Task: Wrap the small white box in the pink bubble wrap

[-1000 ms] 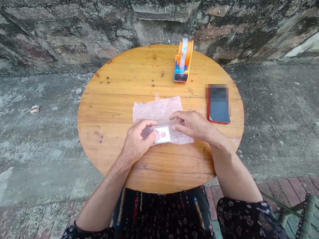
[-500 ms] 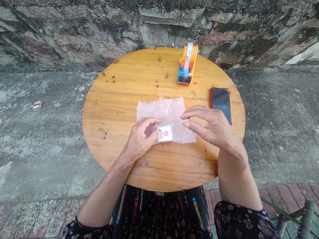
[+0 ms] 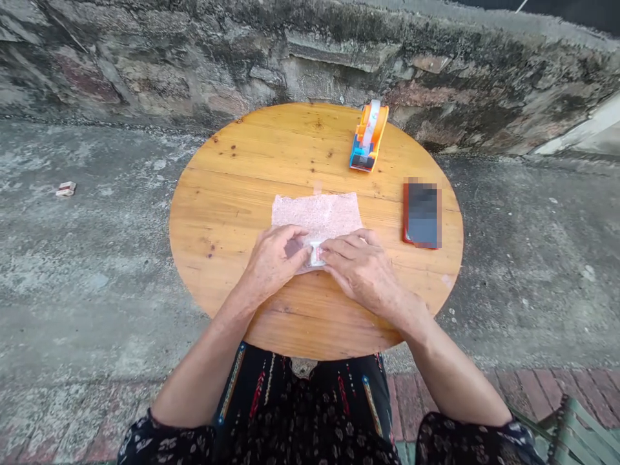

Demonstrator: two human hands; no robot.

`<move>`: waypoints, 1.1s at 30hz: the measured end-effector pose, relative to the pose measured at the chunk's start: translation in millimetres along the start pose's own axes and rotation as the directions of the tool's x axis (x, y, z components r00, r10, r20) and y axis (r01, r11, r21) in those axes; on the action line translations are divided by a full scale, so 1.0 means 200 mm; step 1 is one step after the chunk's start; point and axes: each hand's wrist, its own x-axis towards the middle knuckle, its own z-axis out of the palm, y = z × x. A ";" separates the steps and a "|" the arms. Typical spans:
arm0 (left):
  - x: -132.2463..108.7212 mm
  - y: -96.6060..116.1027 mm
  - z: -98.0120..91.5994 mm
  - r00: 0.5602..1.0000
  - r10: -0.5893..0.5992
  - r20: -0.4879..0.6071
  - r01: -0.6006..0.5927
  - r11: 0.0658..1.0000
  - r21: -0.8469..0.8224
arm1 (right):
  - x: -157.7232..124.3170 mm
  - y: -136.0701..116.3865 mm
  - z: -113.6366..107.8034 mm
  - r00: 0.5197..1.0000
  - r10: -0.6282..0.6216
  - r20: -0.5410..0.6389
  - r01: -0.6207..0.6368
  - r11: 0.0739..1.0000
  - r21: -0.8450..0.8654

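A sheet of pinkish bubble wrap (image 3: 317, 214) lies flat on the round wooden table (image 3: 217, 219) in front of me. On its near part is a small white box (image 3: 316, 254) with red print, mostly covered by my fingers. My left hand (image 3: 270, 263) curls round the left end of the box, thumb pressed on it. From the right, my right hand (image 3: 363, 268) presses its bent fingers onto the box's right part, where the wrap's right side is gathered under the palm. How much wrap lies under that hand is hidden.
An orange and blue tape dispenser (image 3: 370, 137) stands toward the table's far edge. A phone in a red case (image 3: 422, 216) lies at the right. Behind the table is a stone wall (image 3: 217, 58). One small pack (image 3: 66, 188) lies on the concrete at the left.
My right hand has come in leftward and down from above the wrap onto the box, taking the wrap's right side with it. My left hand keeps its place at the box. The view has shifted slightly.
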 end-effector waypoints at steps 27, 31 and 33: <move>-0.35 0.16 0.00 0.567 -0.743 0.356 0.471 -0.062 -0.880 | 0.03 0.03 0.00 0.999 -0.037 0.028 0.037 0.999 0.004; -0.25 0.17 0.05 0.543 -0.771 0.334 0.465 -0.056 -0.884 | 0.03 0.04 0.02 0.999 -0.043 0.011 0.043 0.999 0.010; -0.22 0.16 0.06 0.540 -0.781 0.314 0.498 -0.004 -0.867 | 0.02 0.05 0.03 0.999 -0.050 0.001 0.050 0.999 0.013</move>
